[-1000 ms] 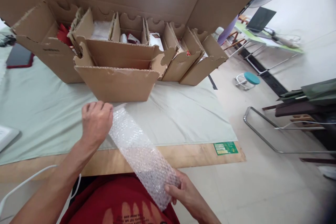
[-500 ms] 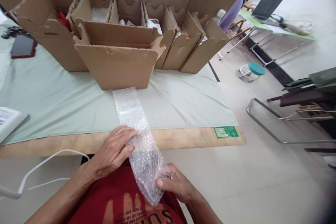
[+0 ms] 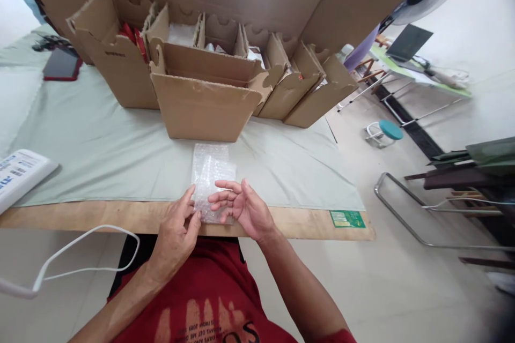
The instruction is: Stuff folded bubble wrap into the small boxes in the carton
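A strip of clear bubble wrap lies at the front edge of the table, its near part folded back over the far part at a slight angle. My left hand rests along the wrap's left edge, index finger and thumb apart, gripping nothing. Over the wrap's right side hovers my right hand, open, palm turned to the left and fingers spread. Just beyond the wrap stands a cardboard bin; I cannot see its bottom.
Several more cardboard bins stand in a row behind, some with red or white items. A phone lies at the left, a white device nearer. A green label is on the table's right edge. A teal stool stands on the floor.
The bubble wrap's near end, earlier held in my right hand over my lap, now lies folded onto the table. My right hand has let go and moved up and forward.
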### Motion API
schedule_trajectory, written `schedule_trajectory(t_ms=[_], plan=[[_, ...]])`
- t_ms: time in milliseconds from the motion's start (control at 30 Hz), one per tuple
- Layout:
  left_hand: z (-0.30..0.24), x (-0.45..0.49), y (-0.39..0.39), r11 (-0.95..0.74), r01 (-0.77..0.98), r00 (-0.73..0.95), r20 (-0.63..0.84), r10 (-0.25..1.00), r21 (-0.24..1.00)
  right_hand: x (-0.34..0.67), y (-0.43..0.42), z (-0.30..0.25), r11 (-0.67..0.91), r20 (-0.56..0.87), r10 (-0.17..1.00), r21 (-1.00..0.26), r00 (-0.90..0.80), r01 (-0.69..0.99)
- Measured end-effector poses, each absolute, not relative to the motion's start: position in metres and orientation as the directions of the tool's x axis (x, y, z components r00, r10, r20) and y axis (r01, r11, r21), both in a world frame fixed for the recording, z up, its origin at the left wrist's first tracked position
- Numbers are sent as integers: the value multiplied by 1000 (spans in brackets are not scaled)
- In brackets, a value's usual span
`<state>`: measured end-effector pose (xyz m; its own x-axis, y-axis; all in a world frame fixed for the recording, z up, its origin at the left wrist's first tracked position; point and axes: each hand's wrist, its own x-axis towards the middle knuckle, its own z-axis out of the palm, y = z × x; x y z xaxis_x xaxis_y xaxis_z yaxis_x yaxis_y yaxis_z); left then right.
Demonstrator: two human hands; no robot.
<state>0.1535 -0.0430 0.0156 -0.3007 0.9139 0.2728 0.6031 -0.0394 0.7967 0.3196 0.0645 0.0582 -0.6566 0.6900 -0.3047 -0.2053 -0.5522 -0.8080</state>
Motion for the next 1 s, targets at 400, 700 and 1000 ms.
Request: schedule_trajectory(t_ms=[400,700,1000], plan=[[11,155,-45,-272,769,-139,566,813,578,332,102,35,455,208,866,-706,-455,543],[7,157,-49,-281,769,-150,590,794,574,291,140,55,603,165,698,-660,-697,448],[3,158,-50,-276,778,-150,592,792,565,280,150,58,634,35,605,-626,-796,454]])
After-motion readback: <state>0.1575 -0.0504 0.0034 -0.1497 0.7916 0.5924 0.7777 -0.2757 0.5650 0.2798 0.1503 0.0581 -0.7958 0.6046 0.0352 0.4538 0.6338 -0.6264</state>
